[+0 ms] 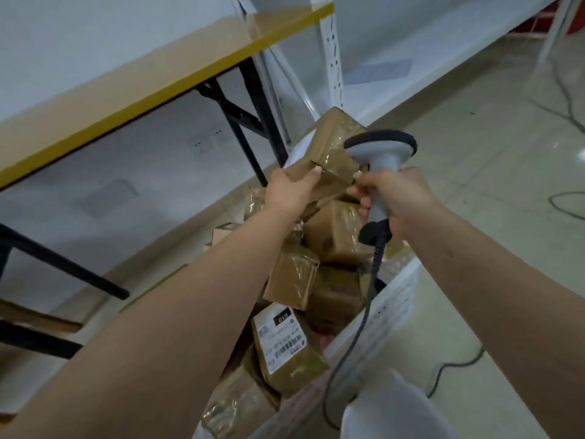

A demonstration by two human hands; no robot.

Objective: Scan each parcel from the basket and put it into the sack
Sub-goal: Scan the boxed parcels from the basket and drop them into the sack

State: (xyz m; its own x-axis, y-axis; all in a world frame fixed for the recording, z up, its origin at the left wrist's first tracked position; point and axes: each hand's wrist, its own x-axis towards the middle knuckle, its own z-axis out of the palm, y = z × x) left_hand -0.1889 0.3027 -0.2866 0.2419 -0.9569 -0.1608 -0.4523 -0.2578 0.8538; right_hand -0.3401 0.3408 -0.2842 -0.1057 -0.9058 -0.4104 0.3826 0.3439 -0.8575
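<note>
Head view: left hand grips parcel, right hand grips scanner above basket.

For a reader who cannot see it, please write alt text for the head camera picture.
A person's left hand holds a taped brown parcel above a white basket full of parcels, while the right hand grips a grey scanner beside it. A table with a yellow edge stands on the left.
</note>
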